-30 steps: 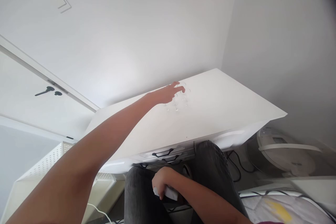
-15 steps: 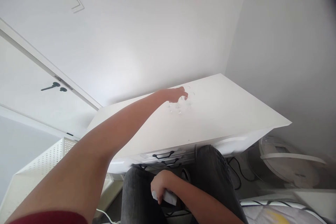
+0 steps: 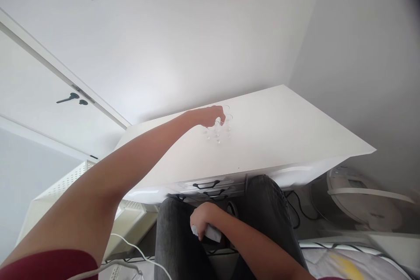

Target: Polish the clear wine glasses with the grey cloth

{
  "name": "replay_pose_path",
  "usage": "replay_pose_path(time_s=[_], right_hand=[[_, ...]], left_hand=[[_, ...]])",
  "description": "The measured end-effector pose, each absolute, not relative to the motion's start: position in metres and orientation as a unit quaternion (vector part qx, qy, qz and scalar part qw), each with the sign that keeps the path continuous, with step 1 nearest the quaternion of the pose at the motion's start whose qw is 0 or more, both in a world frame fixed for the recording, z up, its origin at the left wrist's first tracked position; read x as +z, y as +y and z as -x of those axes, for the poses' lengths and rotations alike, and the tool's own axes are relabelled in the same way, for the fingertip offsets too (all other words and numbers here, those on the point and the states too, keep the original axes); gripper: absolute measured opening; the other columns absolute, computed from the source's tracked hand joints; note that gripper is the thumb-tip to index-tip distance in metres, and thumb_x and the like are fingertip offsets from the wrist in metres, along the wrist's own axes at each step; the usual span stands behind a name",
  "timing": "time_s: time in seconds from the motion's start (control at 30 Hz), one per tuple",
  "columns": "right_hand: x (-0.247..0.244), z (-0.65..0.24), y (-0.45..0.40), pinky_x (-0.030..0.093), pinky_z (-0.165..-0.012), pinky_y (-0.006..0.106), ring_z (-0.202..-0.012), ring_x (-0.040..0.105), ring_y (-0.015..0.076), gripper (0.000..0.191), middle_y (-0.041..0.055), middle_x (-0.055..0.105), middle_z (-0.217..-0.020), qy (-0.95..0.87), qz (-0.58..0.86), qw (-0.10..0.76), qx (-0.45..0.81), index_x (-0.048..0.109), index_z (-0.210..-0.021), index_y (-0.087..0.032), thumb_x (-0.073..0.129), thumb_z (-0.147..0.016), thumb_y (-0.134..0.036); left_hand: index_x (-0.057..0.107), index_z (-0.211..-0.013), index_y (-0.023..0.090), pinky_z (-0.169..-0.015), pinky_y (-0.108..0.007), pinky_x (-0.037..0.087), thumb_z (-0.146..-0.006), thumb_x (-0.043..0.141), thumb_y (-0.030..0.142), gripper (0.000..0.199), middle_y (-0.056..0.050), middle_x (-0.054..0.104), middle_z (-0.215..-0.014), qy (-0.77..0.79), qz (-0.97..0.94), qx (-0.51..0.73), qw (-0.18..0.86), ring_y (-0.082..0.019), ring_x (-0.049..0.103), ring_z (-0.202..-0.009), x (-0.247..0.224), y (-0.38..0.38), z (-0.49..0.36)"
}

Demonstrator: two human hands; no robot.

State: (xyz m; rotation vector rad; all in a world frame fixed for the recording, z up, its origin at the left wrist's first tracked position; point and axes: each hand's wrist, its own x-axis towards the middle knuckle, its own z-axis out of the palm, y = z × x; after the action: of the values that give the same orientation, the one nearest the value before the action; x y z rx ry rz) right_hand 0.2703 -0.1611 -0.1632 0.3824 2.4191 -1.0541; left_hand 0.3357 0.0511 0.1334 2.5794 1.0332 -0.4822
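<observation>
My left hand (image 3: pixel 215 116) is over the far part of a white cabinet top (image 3: pixel 278 131), its fingers curled at a group of small clear glass-like objects (image 3: pixel 218 133). The fingers are bent round one of these clear pieces; its outline is faint. Several of the others stand close together just in front and to the right of the fingers. Low in the view, between my knees, my right hand (image 3: pixel 200 221) is closed on a crumpled white cloth or tissue (image 3: pixel 212 232).
Black handles (image 3: pixel 206 185) mark the drawers at the cabinet's front, close to my knees. A round-lidded appliance (image 3: pixel 364 201) stands at the right. White perforated racks (image 3: pixel 62 188) and a door with a black handle (image 3: pixel 70 97) are at the left; a white cable (image 3: pixel 138 249) hangs low.
The view has shifted a little. My left hand has moved slightly left in the picture along with the clear objects, still at them. My right hand keeps hold of the white cloth.
</observation>
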Motion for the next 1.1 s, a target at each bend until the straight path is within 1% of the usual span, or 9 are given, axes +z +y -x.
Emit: replay_pose_path(time_s=[0.17, 0.23, 0.37, 0.43, 0.57, 0.73, 0.93, 1.0, 1.1], right_hand=[[-0.156, -0.274, -0.165, 0.050, -0.056, 0.031, -0.085, 0.076, 0.0291, 0.030, 0.0075, 0.082, -0.099, 0.888, -0.138, 0.235, -0.370, 0.082, -0.095, -0.018, 0.091, -0.068, -0.026], [-0.155, -0.274, -0.166, 0.049, -0.055, 0.031, -0.084, 0.075, 0.0287, 0.033, 0.0081, 0.082, -0.100, 0.890, -0.136, 0.238, -0.364, 0.083, -0.100, -0.017, 0.090, -0.070, -0.028], [-0.159, -0.275, -0.168, 0.050, -0.057, 0.031, -0.088, 0.077, 0.0293, 0.037, 0.0074, 0.082, -0.101, 0.889, -0.141, 0.242, -0.362, 0.083, -0.106, -0.018, 0.088, -0.071, -0.027], [-0.162, -0.275, -0.168, 0.051, -0.058, 0.030, -0.090, 0.077, 0.0303, 0.037, 0.0073, 0.082, -0.101, 0.889, -0.145, 0.242, -0.361, 0.083, -0.107, -0.018, 0.087, -0.071, -0.028], [-0.165, -0.276, -0.168, 0.053, -0.060, 0.031, -0.090, 0.077, 0.0311, 0.038, 0.0079, 0.082, -0.099, 0.894, -0.147, 0.235, -0.351, 0.083, -0.104, -0.018, 0.087, -0.070, -0.035], [-0.164, -0.277, -0.167, 0.051, -0.061, 0.030, -0.094, 0.077, 0.0302, 0.041, 0.0066, 0.081, -0.106, 0.889, -0.149, 0.249, -0.354, 0.082, -0.108, -0.020, 0.086, -0.070, -0.036], [-0.164, -0.277, -0.167, 0.051, -0.062, 0.031, -0.100, 0.076, 0.0317, 0.041, 0.0077, 0.081, -0.109, 0.890, -0.149, 0.253, -0.349, 0.081, -0.109, -0.020, 0.087, -0.071, -0.036], [-0.165, -0.276, -0.167, 0.051, -0.061, 0.031, -0.100, 0.076, 0.0323, 0.041, 0.0082, 0.081, -0.110, 0.890, -0.146, 0.254, -0.349, 0.081, -0.109, -0.020, 0.087, -0.072, -0.036], [-0.168, -0.275, -0.166, 0.051, -0.062, 0.031, -0.097, 0.077, 0.0318, 0.038, 0.0076, 0.082, -0.105, 0.887, -0.153, 0.248, -0.358, 0.082, -0.104, -0.020, 0.087, -0.069, -0.034]], left_hand=[[0.076, -0.114, 0.025, -0.080, -0.029, 0.058, -0.075, 0.055, 0.005, 0.048, -0.009, 0.058, -0.137, 0.397, -0.891, -0.141, 0.171, -0.021, 0.065, -0.103, 0.133, 0.032, -0.291], [0.075, -0.114, 0.024, -0.081, -0.028, 0.058, -0.078, 0.055, 0.006, 0.045, -0.009, 0.058, -0.138, 0.411, -0.884, -0.144, 0.170, -0.021, 0.065, -0.106, 0.134, 0.025, -0.271], [0.074, -0.115, 0.024, -0.076, -0.025, 0.057, -0.083, 0.055, 0.009, 0.040, -0.009, 0.057, -0.140, 0.422, -0.878, -0.146, 0.172, -0.021, 0.066, -0.108, 0.135, 0.014, -0.227], [0.074, -0.115, 0.023, -0.074, -0.025, 0.056, -0.085, 0.054, 0.009, 0.038, -0.010, 0.056, -0.142, 0.426, -0.876, -0.151, 0.170, -0.021, 0.067, -0.107, 0.135, 0.009, -0.203], [0.072, -0.113, 0.023, -0.074, -0.027, 0.055, -0.088, 0.053, 0.010, 0.034, -0.009, 0.054, -0.145, 0.438, -0.870, -0.161, 0.158, -0.020, 0.067, -0.105, 0.136, -0.001, -0.161], [0.072, -0.114, 0.025, -0.067, -0.026, 0.052, -0.090, 0.052, 0.015, 0.032, -0.009, 0.055, -0.145, 0.475, -0.850, -0.169, 0.150, -0.018, 0.067, -0.095, 0.136, -0.014, -0.124], [0.073, -0.112, 0.025, -0.074, -0.030, 0.055, -0.091, 0.056, 0.025, 0.027, -0.010, 0.058, -0.141, 0.480, -0.851, -0.146, 0.154, -0.024, 0.067, -0.107, 0.131, -0.015, -0.078], [0.074, -0.112, 0.027, -0.074, -0.031, 0.055, -0.091, 0.059, 0.030, 0.026, -0.010, 0.058, -0.141, 0.487, -0.847, -0.141, 0.157, -0.025, 0.067, -0.107, 0.128, -0.013, -0.063], [0.074, -0.111, 0.027, -0.074, -0.032, 0.056, -0.090, 0.062, 0.035, 0.026, -0.011, 0.059, -0.141, 0.502, -0.839, -0.136, 0.159, -0.026, 0.068, -0.105, 0.125, -0.010, -0.048]])
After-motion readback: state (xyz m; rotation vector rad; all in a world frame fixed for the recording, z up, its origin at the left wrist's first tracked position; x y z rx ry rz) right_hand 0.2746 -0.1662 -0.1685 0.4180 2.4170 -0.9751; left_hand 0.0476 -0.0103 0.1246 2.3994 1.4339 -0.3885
